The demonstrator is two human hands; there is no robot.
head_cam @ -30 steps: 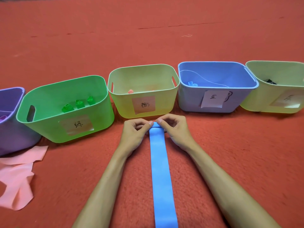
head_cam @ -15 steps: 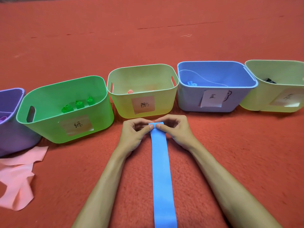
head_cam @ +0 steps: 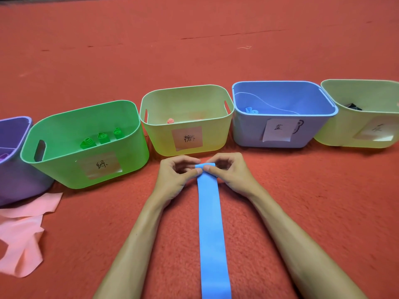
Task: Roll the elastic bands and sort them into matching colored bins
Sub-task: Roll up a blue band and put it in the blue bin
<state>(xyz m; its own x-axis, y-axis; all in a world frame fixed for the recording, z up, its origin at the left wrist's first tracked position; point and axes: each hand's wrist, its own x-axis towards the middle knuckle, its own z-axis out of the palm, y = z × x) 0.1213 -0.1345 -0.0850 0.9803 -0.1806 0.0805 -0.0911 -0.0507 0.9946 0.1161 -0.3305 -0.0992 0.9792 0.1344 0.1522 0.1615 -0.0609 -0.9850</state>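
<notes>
Pinching fingers [head_cam: 190,172] cover blue band [head_cam: 210,223] tip — tail cropped.

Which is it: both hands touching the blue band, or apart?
Touching. The head view shows the left hand and right hand both pinching the rolled far end of the blue band, with no gap.

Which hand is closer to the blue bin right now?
Right. The right hand is in front of the blue bin, slightly to its left; the left hand is farther left, in front of the middle bin. Both pinch the blue band at its rolled end.
</notes>
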